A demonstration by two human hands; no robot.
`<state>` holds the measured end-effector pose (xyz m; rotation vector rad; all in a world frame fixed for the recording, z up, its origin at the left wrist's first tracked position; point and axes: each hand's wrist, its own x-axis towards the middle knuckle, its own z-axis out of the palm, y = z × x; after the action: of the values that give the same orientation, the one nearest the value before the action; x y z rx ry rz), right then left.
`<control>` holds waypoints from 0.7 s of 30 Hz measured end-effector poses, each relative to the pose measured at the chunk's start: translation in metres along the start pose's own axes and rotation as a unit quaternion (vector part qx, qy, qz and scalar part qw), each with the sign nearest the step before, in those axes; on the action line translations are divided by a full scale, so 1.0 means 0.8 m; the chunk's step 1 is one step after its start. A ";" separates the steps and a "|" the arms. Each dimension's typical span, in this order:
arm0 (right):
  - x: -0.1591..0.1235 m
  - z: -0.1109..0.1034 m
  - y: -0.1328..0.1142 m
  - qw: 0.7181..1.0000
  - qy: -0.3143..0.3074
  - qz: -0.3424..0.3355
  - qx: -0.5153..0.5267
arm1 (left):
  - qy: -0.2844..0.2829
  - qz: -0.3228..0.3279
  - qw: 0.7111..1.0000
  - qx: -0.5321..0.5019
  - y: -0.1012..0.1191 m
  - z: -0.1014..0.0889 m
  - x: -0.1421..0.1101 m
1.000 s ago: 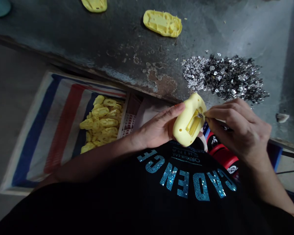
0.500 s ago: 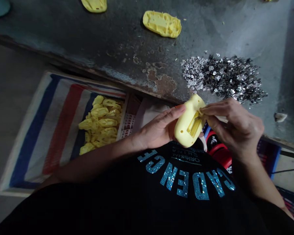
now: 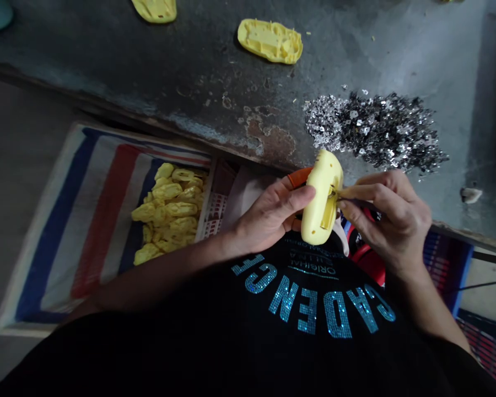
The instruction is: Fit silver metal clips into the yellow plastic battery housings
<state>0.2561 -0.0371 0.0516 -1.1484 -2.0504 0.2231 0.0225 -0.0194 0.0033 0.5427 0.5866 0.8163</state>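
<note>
My left hand (image 3: 273,212) is closed around a yellow plastic shell (image 3: 315,220), tilted so that its long slot-like recess faces right. Something orange is wrapped on a finger of that hand. The thumb and fingers of my right hand (image 3: 386,212) are pinched together at the edge of the recess. A small metal-looking piece shows at those fingertips, too small to make out fully. Beyond the hands, a pile of small shiny metal clips (image 3: 380,129) lies on the worn grey table (image 3: 190,71).
Another yellow shell half (image 3: 270,41) lies open side up on the table, with one more (image 3: 156,8) at the top edge. Below left, a striped-lined crate (image 3: 103,220) holds several yellow shells (image 3: 169,207). A blue crate (image 3: 448,264) stands below the table at right.
The yellow shell has been turned more on its side, its recess now facing right. My right hand has shifted slightly left and stays pinched at the recess.
</note>
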 end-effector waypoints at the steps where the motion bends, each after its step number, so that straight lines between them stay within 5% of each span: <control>1: 0.001 0.001 0.000 1.000 -0.005 0.003 0.006 | 0.005 0.006 1.000 0.013 0.000 0.001 -0.002; 8: 0.006 0.007 0.005 0.994 -0.060 0.049 0.075 | -0.020 0.052 0.995 0.078 0.002 0.006 -0.011; 14: 0.012 -0.006 0.009 0.987 -0.086 0.073 0.113 | 0.002 -0.030 0.999 0.027 0.001 0.000 -0.008; 21: 0.044 -0.045 0.023 0.956 -0.222 0.090 0.169 | -0.034 -0.081 0.996 -0.015 0.009 0.008 -0.006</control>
<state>0.2823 -0.0053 0.0864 -1.1378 -2.1646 0.9608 0.0208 -0.0203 0.0140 0.4864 0.5474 0.6494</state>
